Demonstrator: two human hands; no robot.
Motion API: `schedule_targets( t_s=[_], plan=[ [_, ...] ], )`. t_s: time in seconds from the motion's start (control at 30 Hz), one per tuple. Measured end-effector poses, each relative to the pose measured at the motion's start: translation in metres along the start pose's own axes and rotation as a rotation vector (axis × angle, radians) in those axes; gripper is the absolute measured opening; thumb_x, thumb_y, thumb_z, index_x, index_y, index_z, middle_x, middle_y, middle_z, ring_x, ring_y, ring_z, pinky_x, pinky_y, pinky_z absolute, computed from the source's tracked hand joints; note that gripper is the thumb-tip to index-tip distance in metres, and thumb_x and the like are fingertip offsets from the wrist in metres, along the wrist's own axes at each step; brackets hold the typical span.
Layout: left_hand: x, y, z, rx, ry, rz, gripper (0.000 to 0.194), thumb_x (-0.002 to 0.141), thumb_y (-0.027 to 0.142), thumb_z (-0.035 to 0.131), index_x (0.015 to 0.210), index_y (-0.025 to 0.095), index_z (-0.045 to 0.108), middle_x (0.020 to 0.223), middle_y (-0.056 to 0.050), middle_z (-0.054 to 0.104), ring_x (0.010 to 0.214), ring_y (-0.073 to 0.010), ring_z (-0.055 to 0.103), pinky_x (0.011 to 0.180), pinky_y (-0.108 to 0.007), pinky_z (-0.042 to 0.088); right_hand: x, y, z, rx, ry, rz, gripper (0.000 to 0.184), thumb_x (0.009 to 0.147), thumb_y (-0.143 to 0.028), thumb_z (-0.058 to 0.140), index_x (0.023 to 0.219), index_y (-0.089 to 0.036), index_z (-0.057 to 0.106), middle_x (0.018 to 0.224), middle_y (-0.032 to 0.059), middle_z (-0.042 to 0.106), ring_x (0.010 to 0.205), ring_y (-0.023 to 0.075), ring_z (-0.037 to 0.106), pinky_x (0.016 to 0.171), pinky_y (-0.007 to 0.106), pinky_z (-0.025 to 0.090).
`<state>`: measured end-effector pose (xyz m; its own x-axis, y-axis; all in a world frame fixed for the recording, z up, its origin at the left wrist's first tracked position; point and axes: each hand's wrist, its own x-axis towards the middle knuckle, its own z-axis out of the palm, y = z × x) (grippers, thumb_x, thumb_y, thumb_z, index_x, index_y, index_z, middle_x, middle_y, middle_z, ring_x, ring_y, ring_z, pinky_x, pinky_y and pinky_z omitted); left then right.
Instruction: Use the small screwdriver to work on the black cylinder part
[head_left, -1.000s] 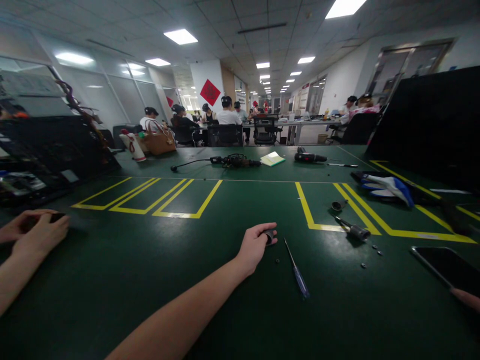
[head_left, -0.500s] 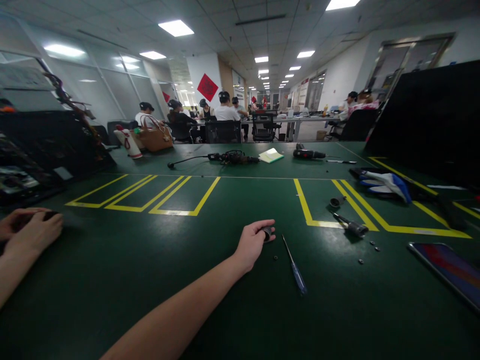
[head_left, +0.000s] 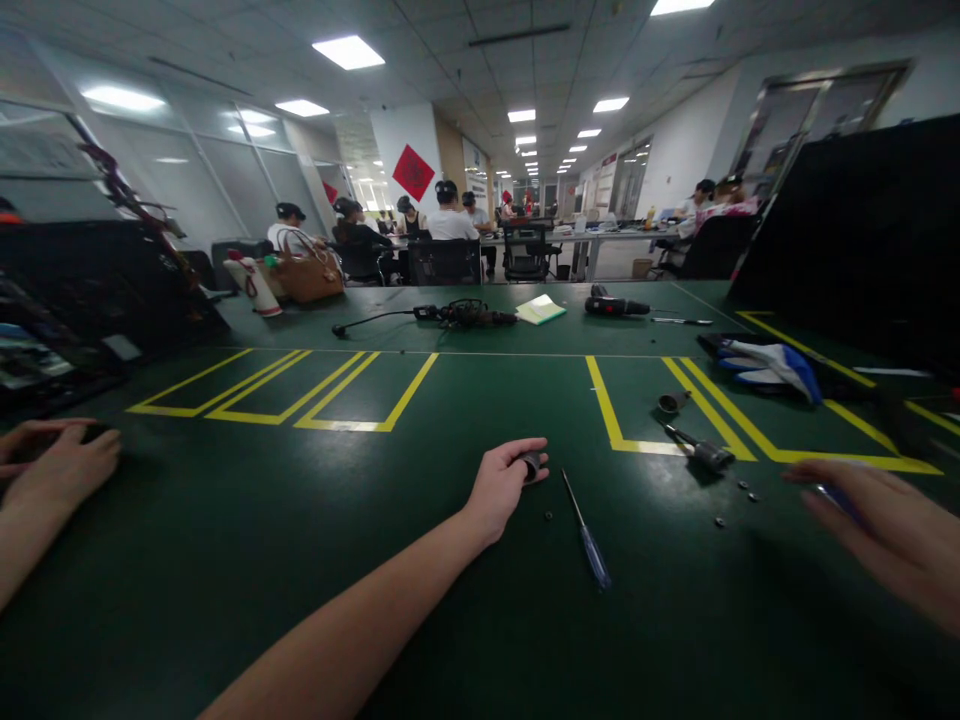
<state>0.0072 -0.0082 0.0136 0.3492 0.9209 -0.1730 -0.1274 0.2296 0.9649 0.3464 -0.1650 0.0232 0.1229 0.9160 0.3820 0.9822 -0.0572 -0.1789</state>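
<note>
My left hand (head_left: 501, 483) lies on the green table (head_left: 315, 520), its arm reaching in from the bottom. Thumb and fingers pinch a small black round part (head_left: 532, 465). My right hand (head_left: 885, 528) comes in from the right edge, blurred, with fingers stretched out to the left just above the table; a blue glint shows under them. A blue-handled screwdriver (head_left: 587, 538) and a tiny nut (head_left: 548, 516) lie just right of my left hand.
A black tool (head_left: 701, 452), a small cylinder (head_left: 670, 402) and loose screws (head_left: 742, 487) lie by the yellow tape lines. Gloves (head_left: 772, 362), a power screwdriver (head_left: 615, 306), a notepad (head_left: 544, 310) and a handbag (head_left: 304, 275) sit farther back. Another person's hands (head_left: 52, 465) rest far left.
My right hand has swept in from the right and now covers the spot where a phone lay. My left hand has stayed on the black part.
</note>
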Motion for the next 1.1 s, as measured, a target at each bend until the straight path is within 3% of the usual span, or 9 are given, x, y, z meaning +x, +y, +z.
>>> schedule_targets(
  t_s=[0.1, 0.17, 0.3, 0.4, 0.57, 0.73, 0.93, 1.1],
  plan=[
    [0.001, 0.000, 0.000, -0.014, 0.011, 0.007, 0.034, 0.082, -0.003, 0.043, 0.097, 0.012, 0.069, 0.117, -0.012, 0.060, 0.105, -0.0209, 0.060, 0.092, -0.036, 0.053, 0.016, -0.077, 0.013, 0.130, -0.143, -0.291, 0.028, 0.090, -0.035, 0.043, 0.110, -0.022, 0.058, 0.103, 0.0111, 0.066, 0.089, 0.0256, 0.064, 0.075, 0.039, 0.053],
    [0.001, -0.001, -0.001, -0.017, 0.007, 0.005, 0.035, 0.081, -0.004, 0.044, 0.097, 0.014, 0.070, 0.117, -0.011, 0.060, 0.105, -0.0209, 0.060, 0.093, -0.037, 0.052, 0.021, -0.119, 0.021, 0.171, -0.234, -0.377, 0.027, 0.092, -0.030, 0.040, 0.113, -0.024, 0.056, 0.099, 0.0080, 0.066, 0.085, 0.0233, 0.064, 0.071, 0.038, 0.053],
    [0.001, -0.002, -0.003, -0.014, -0.024, 0.016, 0.035, 0.080, -0.003, 0.046, 0.099, 0.016, 0.069, 0.118, -0.010, 0.060, 0.107, -0.0206, 0.059, 0.094, -0.036, 0.051, 0.030, -0.163, 0.029, 0.192, -0.373, -0.416, 0.025, 0.092, -0.028, 0.042, 0.113, -0.025, 0.056, 0.091, 0.0051, 0.065, 0.075, 0.0212, 0.062, 0.063, 0.036, 0.051],
    [0.002, -0.005, -0.003, 0.008, -0.043, 0.043, 0.036, 0.079, -0.004, 0.047, 0.099, 0.016, 0.069, 0.116, -0.009, 0.061, 0.107, -0.0206, 0.058, 0.095, -0.037, 0.050, 0.034, -0.173, 0.030, 0.195, -0.446, -0.393, 0.021, 0.092, -0.025, 0.043, 0.106, -0.023, 0.058, 0.089, 0.0049, 0.064, 0.074, 0.0208, 0.061, 0.062, 0.035, 0.049],
    [0.005, -0.011, -0.006, 0.049, -0.071, 0.092, 0.039, 0.077, -0.005, 0.049, 0.101, 0.019, 0.069, 0.114, -0.007, 0.062, 0.108, -0.0202, 0.058, 0.096, -0.039, 0.049, 0.032, -0.178, 0.032, 0.190, -0.457, -0.395, 0.023, 0.091, -0.019, 0.042, 0.108, -0.020, 0.057, 0.092, 0.0064, 0.064, 0.077, 0.0209, 0.060, 0.065, 0.035, 0.048],
    [0.005, -0.014, -0.007, 0.091, -0.111, 0.127, 0.042, 0.076, -0.006, 0.049, 0.104, 0.020, 0.068, 0.118, -0.007, 0.061, 0.107, -0.0189, 0.058, 0.096, -0.039, 0.048, 0.033, -0.179, 0.030, 0.132, -0.482, -0.505, 0.032, 0.081, -0.003, 0.047, 0.104, -0.021, 0.059, 0.091, 0.0055, 0.064, 0.076, 0.0208, 0.061, 0.062, 0.032, 0.046],
    [-0.001, -0.011, -0.007, 0.388, -0.160, 0.364, 0.043, 0.072, -0.004, 0.052, 0.104, 0.020, 0.068, 0.114, -0.007, 0.062, 0.110, -0.0204, 0.055, 0.103, -0.044, 0.040, 0.038, -0.177, 0.035, 0.027, -0.409, -0.730, 0.020, 0.075, -0.005, 0.056, 0.087, -0.021, 0.060, 0.079, 0.0021, 0.063, 0.064, 0.0187, 0.058, 0.058, 0.030, 0.039],
    [-0.006, -0.004, -0.009, 0.477, -0.296, 0.404, 0.045, 0.077, -0.001, 0.046, 0.112, 0.020, 0.064, 0.126, -0.008, 0.055, 0.122, -0.0214, 0.046, 0.108, -0.043, 0.032, 0.037, -0.171, 0.036, -0.022, -0.343, -0.804, 0.018, 0.071, -0.006, 0.060, 0.080, -0.021, 0.057, 0.071, 0.0003, 0.061, 0.058, 0.0174, 0.055, 0.054, 0.029, 0.034]
  ],
)
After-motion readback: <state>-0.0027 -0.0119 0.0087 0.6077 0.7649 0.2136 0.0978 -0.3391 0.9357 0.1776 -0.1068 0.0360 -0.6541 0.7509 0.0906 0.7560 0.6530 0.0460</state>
